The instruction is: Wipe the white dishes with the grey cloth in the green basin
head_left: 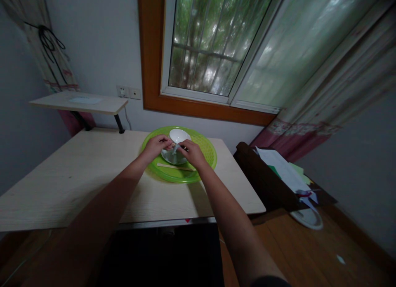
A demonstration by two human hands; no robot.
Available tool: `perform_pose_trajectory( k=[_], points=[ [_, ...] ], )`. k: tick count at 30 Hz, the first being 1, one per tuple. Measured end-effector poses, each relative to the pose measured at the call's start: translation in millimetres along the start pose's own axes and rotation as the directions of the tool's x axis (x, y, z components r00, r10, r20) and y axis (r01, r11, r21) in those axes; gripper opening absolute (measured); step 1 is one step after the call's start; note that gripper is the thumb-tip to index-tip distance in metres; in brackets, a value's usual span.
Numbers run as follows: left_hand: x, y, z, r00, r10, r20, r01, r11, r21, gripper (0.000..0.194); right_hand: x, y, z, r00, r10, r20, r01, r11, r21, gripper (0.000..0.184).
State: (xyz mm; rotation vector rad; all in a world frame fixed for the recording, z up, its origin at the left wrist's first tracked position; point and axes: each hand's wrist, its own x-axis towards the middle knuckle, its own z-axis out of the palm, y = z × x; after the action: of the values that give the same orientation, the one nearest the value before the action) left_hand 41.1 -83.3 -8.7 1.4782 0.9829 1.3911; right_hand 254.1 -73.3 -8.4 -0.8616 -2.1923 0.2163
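Note:
Over a round green tray (210,153) on the table, both my hands meet with closed fingers. My left hand (156,147) pinches a small pale object (175,148), too small and blurred to name. From the other side, my right hand (193,153) pinches the same piece, and a dark bit shows by its fingertips. Beneath them lies a shallow greyish-white dish (173,159), partly covered by the fingers. A white bowl (179,135) sits just behind the hands on the tray. In front of the dish rest light wooden chopsticks (173,167).
The tray stands on a pale wooden table (102,155). A raised shelf (83,103) rises at the back left, below wall sockets (128,92). To the right, a dark brown cabinet (266,179) bears papers (278,167). A barred window (213,43) is behind.

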Motion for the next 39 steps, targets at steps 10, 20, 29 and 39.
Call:
perform_pose_trajectory(
  k=[10,20,29,39],
  points=[
    [-1,0,-9.1,0.961,-0.077,-0.267,0.012,0.971,-0.239,0.024,0,7,0,0.993,0.095,-0.070,-0.104,0.984,-0.142,0.013],
    [2,-10,4.0,0.985,-0.081,0.152,0.078,0.997,0.028,0.020,-2,2,4,0.992,-0.078,0.102,0.088,0.991,-0.102,0.017],
    [3,-6,-1.9,0.991,-0.131,-0.016,0.128,0.982,-0.138,0.024,0,-1,6,0.999,-0.025,0.043,0.030,0.993,-0.111,0.015],
    [5,-6,-9.0,0.921,-0.137,-0.364,0.019,0.951,-0.309,0.016,-1,10,5,0.996,0.072,-0.043,-0.080,0.972,-0.219,0.018]
  ],
)
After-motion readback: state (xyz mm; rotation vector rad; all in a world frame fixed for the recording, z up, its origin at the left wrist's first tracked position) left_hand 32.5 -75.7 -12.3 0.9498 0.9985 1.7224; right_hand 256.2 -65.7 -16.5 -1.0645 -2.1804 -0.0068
